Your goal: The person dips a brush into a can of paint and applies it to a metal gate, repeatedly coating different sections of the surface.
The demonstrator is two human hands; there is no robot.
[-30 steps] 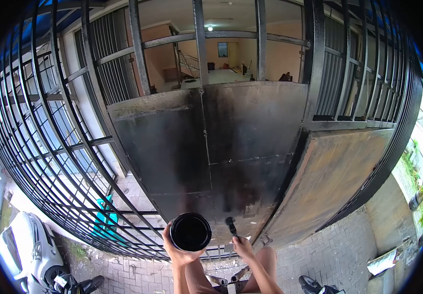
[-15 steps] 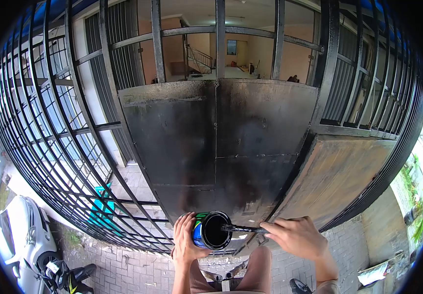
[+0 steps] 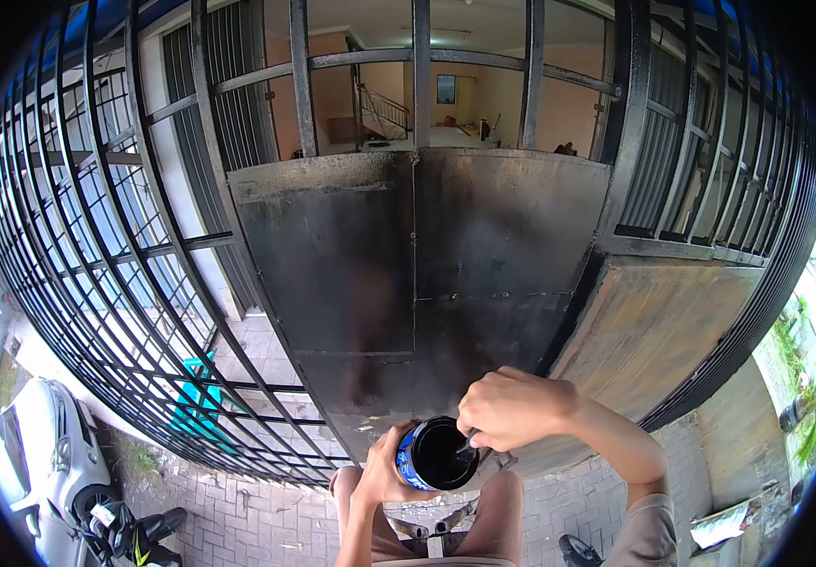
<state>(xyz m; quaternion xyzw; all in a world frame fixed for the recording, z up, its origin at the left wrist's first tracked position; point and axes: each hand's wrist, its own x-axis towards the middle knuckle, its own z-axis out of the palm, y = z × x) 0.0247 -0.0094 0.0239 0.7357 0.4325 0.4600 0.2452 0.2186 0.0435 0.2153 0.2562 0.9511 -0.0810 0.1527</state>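
Ground (image 3: 247,518) was grey block paving. White car (image 3: 54,452) and dark motorbike (image 3: 129,534) stood close together at far left; a dark wheel (image 3: 578,551) showed lower right.

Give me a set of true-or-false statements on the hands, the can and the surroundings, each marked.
1. The left hand holds the can. True.
2. The right hand rests flat on the gate. False: it grips a dark handle at the can's mouth.
3. A white car stands at the picture's left. True.
4. The can's mouth is covered by a lid. False: it is open.
5. A stair railing shows inside the room. True.
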